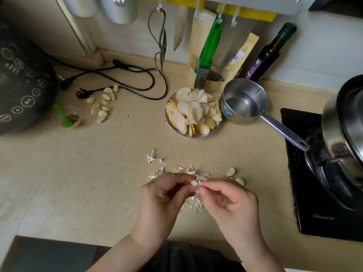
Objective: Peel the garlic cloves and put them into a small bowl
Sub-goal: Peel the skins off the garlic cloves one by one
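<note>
My left hand [163, 201] pinches a pale garlic clove [194, 183] between thumb and fingertips above the counter. My right hand [229, 205] pinches a strip of papery skin [200, 182] at the clove's right end. Loose white skins [188, 171] lie scattered under and beyond both hands. Two cloves [231, 171] rest on the counter just right of my hands. Several more cloves [103, 105] lie in a group at the far left. No small bowl for the garlic is clearly seen.
A plate of sliced fruit [193, 114] sits at the back centre. A steel saucepan [243, 101] stands beside it, handle pointing right toward the black stove [318, 173]. A cooker [21, 87], black cords [127, 75] and a small cup with a green spoon [67, 116] occupy the left.
</note>
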`<state>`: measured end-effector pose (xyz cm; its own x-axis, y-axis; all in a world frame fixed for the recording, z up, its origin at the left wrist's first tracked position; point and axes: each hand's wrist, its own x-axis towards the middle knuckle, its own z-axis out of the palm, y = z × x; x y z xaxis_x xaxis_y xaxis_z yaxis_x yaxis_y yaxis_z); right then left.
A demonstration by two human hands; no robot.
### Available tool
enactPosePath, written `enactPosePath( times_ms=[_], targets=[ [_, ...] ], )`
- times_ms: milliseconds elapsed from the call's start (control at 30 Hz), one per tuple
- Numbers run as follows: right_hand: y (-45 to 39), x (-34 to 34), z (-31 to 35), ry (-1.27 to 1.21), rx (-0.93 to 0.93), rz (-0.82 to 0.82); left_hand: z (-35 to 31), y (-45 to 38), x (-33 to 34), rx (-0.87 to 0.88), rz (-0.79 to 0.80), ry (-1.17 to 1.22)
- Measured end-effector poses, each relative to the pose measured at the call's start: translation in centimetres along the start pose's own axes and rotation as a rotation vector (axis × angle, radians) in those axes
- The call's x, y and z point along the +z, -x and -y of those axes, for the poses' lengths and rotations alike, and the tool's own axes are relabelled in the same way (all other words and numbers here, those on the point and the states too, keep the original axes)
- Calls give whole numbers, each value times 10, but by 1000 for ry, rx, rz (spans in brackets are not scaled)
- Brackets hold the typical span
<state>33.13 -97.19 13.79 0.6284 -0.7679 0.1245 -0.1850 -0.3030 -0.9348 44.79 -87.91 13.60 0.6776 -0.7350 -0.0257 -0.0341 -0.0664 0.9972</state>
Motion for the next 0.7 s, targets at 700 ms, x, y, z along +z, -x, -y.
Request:
enactPosePath(
  times_ms=[700],
  targets=[
    [-6,4,-6,195,36,-48,10,4,-1,-288,106,347]
  ],
)
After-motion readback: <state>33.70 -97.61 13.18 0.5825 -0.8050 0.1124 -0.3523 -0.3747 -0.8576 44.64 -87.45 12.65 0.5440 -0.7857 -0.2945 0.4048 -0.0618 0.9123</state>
